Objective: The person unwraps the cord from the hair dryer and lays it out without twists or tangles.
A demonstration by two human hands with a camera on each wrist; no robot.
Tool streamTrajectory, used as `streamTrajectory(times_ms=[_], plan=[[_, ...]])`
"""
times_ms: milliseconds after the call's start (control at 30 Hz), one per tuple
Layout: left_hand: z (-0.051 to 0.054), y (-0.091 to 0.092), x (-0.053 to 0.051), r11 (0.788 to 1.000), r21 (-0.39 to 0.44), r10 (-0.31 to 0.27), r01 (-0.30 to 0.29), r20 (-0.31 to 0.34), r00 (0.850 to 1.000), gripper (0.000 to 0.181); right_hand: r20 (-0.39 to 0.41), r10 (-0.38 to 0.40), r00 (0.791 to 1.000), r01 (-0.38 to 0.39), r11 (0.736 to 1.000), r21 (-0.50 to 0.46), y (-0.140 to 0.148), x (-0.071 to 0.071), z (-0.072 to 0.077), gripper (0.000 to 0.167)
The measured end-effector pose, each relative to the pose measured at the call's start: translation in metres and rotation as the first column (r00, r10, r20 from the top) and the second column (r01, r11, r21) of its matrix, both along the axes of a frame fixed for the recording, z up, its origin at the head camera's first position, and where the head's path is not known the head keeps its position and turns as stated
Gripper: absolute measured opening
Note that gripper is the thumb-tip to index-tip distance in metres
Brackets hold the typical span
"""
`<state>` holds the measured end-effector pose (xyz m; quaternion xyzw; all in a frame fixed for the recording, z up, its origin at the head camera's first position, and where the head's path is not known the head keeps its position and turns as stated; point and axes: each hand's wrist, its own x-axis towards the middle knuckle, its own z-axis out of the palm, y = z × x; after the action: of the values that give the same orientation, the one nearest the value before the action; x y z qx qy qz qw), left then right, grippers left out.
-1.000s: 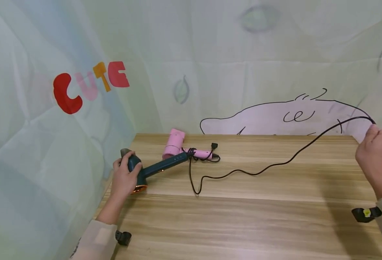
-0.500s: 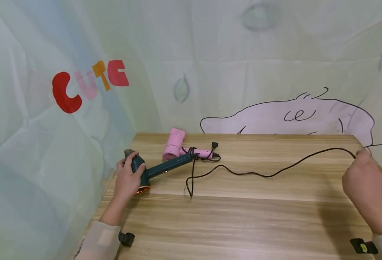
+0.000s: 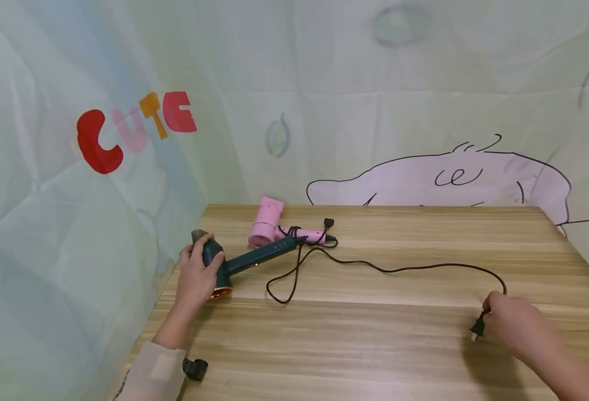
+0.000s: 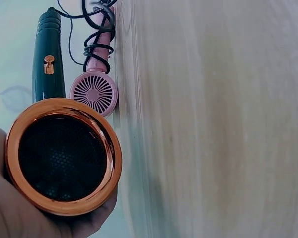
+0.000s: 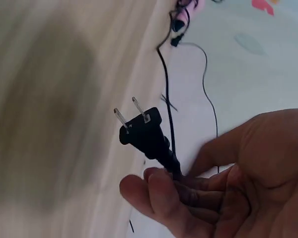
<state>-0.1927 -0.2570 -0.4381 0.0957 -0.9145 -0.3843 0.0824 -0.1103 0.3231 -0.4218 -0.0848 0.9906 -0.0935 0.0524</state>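
Looking at green hair dryer (image 3: 259, 258): sits left side of table (image 3: 374, 351), head in left hand (image 3: 196, 278), fingers wrapped round it. Long handle runs rightward and bit back, tip right by pink dryer (image 3: 264, 225), can't tell if touching. Cord (image 3: 384, 271) loops near handle, then crosses to right hand (image 3: 520, 323), which pinches tail of plug (image 3: 477, 326), prongs roughly toward person. Left hand's way nearer dryer body. Left table edge's tight imo; most elbow room's between hands and up front.
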Motion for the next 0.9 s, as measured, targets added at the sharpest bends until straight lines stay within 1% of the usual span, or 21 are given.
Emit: streamTrajectory(times_ms=[33, 67, 100, 133, 200, 267, 300, 367, 400, 433, 467, 533, 600, 667, 733, 800, 900], plan=[[0.0, 0.001, 0.0, 1.0, 0.001, -0.001, 0.001, 0.002, 1.0, 0.059, 0.035, -0.043, 0.998, 0.044, 0.998, -0.04, -0.003, 0.0, -0.001, 0.004], [-0.001, 0.001, 0.0, 1.0, 0.001, 0.001, -0.001, 0.004, 1.0, 0.059, 0.054, -0.053, 0.997, 0.054, 0.998, -0.03, -0.005, 0.001, -0.002, 0.004], [-0.001, 0.001, 0.0, 1.0, 0.001, 0.003, -0.003, 0.005, 1.0, 0.059, 0.041, -0.047, 0.998, 0.047, 0.999, -0.003, -0.008, 0.003, -0.004, 0.003], [-0.001, 0.001, 0.0, 1.0, 0.001, 0.004, -0.004, 0.005, 1.0, 0.059, 0.017, -0.032, 0.999, 0.032, 0.999, 0.034, -0.011, 0.005, -0.007, 0.008], [-0.003, 0.001, 0.0, 1.0, 0.002, 0.004, -0.004, 0.007, 1.0, 0.059, -0.087, 0.007, 0.996, 0.002, 0.996, 0.095, -0.017, 0.01, -0.012, 0.018], [-0.003, 0.001, 0.0, 1.0, 0.003, 0.003, -0.003, 0.005, 1.0, 0.059, -0.211, 0.074, 0.975, -0.041, 0.986, 0.16, -0.023, 0.014, -0.017, 0.021], [-0.004, 0.001, 0.0, 1.0, 0.004, 0.004, -0.004, 0.004, 1.0, 0.059, -0.268, 0.112, 0.957, -0.061, 0.98, 0.19, -0.026, 0.015, -0.02, 0.022], [-0.004, 0.001, 0.0, 1.0, 0.005, 0.003, -0.003, 0.003, 1.0, 0.059, -0.348, 0.189, 0.918, -0.107, 0.964, 0.242, -0.032, 0.018, -0.025, 0.024], [-0.004, 0.001, 0.0, 1.0, 0.006, 0.004, -0.004, 0.002, 1.0, 0.059, -0.364, 0.221, 0.905, -0.128, 0.956, 0.263, -0.035, 0.018, -0.027, 0.025], [-0.004, 0.001, 0.0, 1.0, 0.007, 0.004, -0.004, 0.001, 1.0, 0.059, -0.357, 0.235, 0.904, -0.142, 0.953, 0.268, -0.038, 0.019, -0.028, 0.025], [-0.004, 0.001, 0.001, 1.0, 0.006, 0.006, -0.006, 0.001, 1.0, 0.058, -0.34, 0.237, 0.91, -0.15, 0.953, 0.264, -0.042, 0.02, -0.029, 0.026], [-0.003, 0.002, 0.001, 1.0, 0.006, 0.005, -0.005, 0.0, 1.0, 0.058, -0.273, 0.228, 0.935, -0.16, 0.955, 0.248, -0.049, 0.023, -0.03, 0.027], [-0.002, 0.002, 0.002, 1.0, 0.006, 0.002, -0.002, 0.0, 1.0, 0.058, -0.21, 0.209, 0.955, -0.161, 0.961, 0.226, -0.058, 0.026, -0.031, 0.027], [-0.001, 0.003, 0.002, 1.0, 0.004, -0.002, 0.002, 0.001, 1.0, 0.058, -0.175, 0.206, 0.963, -0.167, 0.962, 0.215, -0.068, 0.028, -0.032, 0.026], [-0.001, 0.004, 0.003, 1.0, 0.006, -0.006, 0.006, 0.0, 1.0, 0.058, -0.156, 0.233, 0.96, -0.2, 0.959, 0.203, -0.078, 0.029, -0.034, 0.025], [0.0, 0.006, 0.003, 1.0, 0.005, -0.007, 0.007, -0.001, 1.0, 0.058, -0.157, 0.261, 0.953, -0.233, 0.956, 0.176, -0.088, 0.029, -0.036, 0.026], [0.0, 0.007, 0.002, 1.0, 0.005, -0.006, 0.006, -0.001, 1.0, 0.058, -0.169, 0.325, 0.931, -0.31, 0.944, 0.11, -0.102, 0.03, -0.039, 0.028]])
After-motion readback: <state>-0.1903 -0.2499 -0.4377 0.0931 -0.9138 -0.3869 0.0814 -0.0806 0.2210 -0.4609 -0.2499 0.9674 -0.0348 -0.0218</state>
